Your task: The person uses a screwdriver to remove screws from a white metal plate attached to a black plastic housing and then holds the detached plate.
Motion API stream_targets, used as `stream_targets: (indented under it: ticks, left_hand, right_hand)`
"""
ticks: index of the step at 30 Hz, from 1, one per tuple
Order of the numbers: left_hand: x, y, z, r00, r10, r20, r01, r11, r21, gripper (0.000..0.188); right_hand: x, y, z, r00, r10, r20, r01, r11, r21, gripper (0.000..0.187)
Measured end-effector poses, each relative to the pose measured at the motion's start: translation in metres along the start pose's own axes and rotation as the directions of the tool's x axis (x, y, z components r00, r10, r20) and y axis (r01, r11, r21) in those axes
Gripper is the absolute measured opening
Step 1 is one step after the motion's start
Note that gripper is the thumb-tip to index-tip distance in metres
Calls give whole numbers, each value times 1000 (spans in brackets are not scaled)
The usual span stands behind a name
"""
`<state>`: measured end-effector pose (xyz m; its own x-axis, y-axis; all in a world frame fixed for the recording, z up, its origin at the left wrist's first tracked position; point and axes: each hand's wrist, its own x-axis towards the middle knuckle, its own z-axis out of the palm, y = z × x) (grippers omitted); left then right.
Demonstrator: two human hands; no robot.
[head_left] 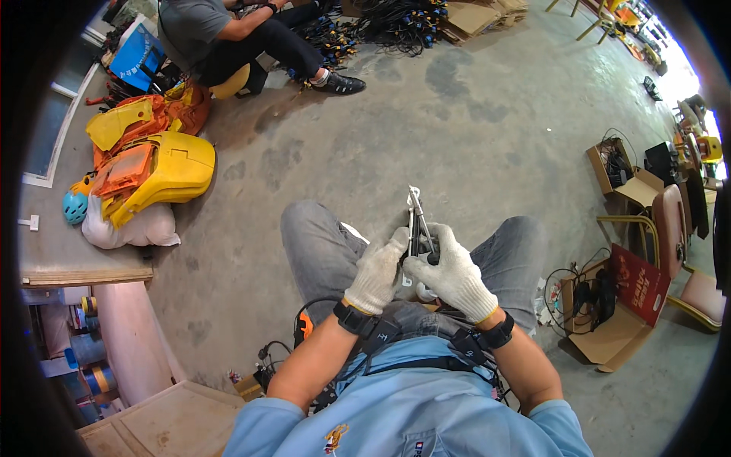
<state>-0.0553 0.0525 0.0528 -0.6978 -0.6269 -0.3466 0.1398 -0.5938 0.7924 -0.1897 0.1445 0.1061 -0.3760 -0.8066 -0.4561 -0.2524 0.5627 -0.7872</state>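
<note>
Between my knees, my gloved left hand (380,268) is closed round a slim black-and-silver metal part (413,217), which points away from me and has a pale bracket-like end. My gloved right hand (452,273) is beside it, fingers curled round a thin metal rod (426,227) with a dark lower end. The rod slants up against the part, its far end meeting it near the top. What kind of tool or piece each is cannot be made out. A small white hooked piece (406,281) shows below, between the hands.
Yellow and orange plastic shells (171,171) lie on a white sack (129,225) at the left, near a blue helmet (75,207). Another person (251,38) sits at the far left by heaped cables (400,23). Cardboard boxes (609,346) and a chair (670,232) stand at the right.
</note>
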Motion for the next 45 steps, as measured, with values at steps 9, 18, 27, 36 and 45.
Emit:
stream_targets:
  ticks: [9,18,27,36,45]
  left_hand:
    - [-1,2,-1,996,-85,37,90,988,-129,44]
    - [1,2,-9,992,-98,79,106,989,-100,44]
    - [-6,8,-6,941,-322,100,327,945,-32,58]
    - [-3,10,-24,926,-337,172,236,869,434,73]
    - [-3,39,-6,958,-241,153,257,962,-95,81]
  right_hand:
    - [-3,5,-1,999,-2,-54,6,996,88,68]
    - [5,27,3,993,-113,-23,115,987,114,73]
    - [15,43,-25,978,-112,-178,158,949,274,61]
    - [-1,48,-51,995,-42,92,-19,813,581,53]
    - [3,61,-42,993,36,115,-113,602,791,32]
